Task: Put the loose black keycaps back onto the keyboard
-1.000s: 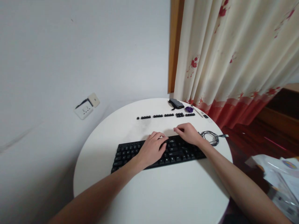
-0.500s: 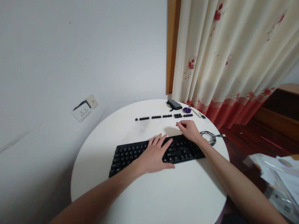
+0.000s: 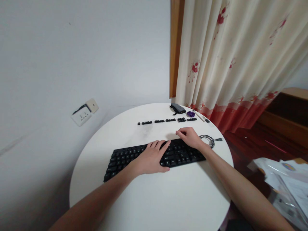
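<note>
A black keyboard lies slantwise across the white round table. Spanning its middle is my left hand, fingers reaching over the keys to the far edge and thumb along the near edge. My right hand hovers at the keyboard's far right edge, its thumb and forefinger pinched together; whatever is between them is too small to make out. Beyond the hands, black keycaps stand in a row of short groups, with one single keycap at the left end.
Right of the keyboard lies a coiled cable. A grey pouch, a purple crumpled item and a thin pale stick sit at the back. A wall socket is left; papers lie low at right.
The keyboard has shifted slightly left with my left hand on it. My right hand has moved a little left and lower, still pinched. The view has turned slightly.
</note>
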A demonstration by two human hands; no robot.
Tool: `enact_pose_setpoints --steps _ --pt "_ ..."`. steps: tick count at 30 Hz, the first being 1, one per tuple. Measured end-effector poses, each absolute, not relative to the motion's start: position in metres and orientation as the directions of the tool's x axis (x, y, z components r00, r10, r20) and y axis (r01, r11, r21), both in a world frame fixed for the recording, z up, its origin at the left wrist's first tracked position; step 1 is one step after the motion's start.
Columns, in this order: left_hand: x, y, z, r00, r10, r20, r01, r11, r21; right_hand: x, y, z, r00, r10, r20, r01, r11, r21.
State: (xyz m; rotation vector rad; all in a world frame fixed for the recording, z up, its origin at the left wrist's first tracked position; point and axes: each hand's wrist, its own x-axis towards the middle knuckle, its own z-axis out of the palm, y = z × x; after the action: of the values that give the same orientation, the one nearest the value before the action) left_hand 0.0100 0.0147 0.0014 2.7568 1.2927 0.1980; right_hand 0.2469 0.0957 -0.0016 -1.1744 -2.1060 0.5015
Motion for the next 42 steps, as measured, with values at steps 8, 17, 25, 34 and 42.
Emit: enact_pose_setpoints --steps 8,17,25,34,42 --pt "-0.011 0.024 0.000 0.645 0.764 0.016 0.758 -0.641 0.122 0.244 0.097 -0.005 -0.433 0.834 0.343 0.583 0.549 -0.599" --pt "-0.005 0.026 -0.007 0.628 0.777 0.049 0.763 -0.626 0.159 0.242 0.095 -0.006 -0.480 0.819 0.314 0.563 0.562 -0.606" --pt "0.002 0.030 -0.004 0.581 0.795 0.175 0.758 -0.607 0.241 0.255 0.118 -0.017 -0.203 0.899 0.388 0.739 0.401 -0.541" --pt "0.021 0.077 0.014 0.412 0.851 0.326 0.756 -0.519 0.399 0.279 0.175 -0.009 -0.075 0.985 0.153 0.947 0.119 -0.300" --pt "0.091 0.177 -0.005 0.384 0.910 0.158 0.864 -0.414 0.286 0.268 0.188 -0.024 -0.125 0.986 0.114 0.956 0.150 -0.253"
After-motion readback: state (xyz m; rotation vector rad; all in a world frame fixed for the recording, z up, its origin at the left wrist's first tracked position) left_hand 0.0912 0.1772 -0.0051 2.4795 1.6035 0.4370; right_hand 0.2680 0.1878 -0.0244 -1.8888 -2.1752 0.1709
